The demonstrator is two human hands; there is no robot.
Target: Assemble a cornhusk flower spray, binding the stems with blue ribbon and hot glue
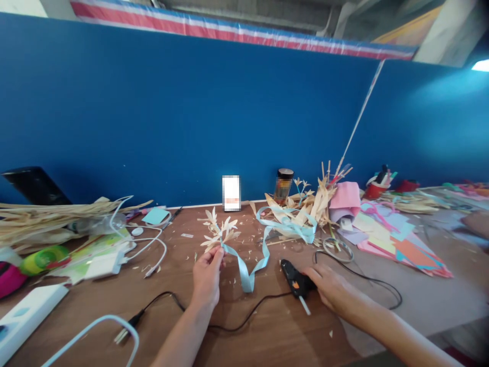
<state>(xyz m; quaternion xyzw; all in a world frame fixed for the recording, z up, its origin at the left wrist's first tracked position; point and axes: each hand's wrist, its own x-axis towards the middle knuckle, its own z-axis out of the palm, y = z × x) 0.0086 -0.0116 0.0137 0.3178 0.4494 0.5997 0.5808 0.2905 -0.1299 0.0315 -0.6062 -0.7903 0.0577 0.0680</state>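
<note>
My left hand (209, 275) pinches the stem of a handmade flower (221, 232) with pale, dried-husk petals. Light blue ribbon (246, 275) trails from the stem in a loop across the table to a larger tangle at the right. A black hot glue gun (293, 279) lies by my right hand (331, 286), whose fingers are closed around its handle. Out of the gun's rear sticks a whitish glue stick (304, 306). Its black cord runs left over the brown table (244, 341), behind my left forearm.
Dried husks (321, 204) lie near a dark-lidded jar (283, 186). Coloured paper sheets (405, 250) spread at the right. Several cables, a white power strip (30, 316) and a plug (128, 329) occupy the left. A blue partition (191, 112) stands behind. Part of another person's hand (476, 223) shows at far right.
</note>
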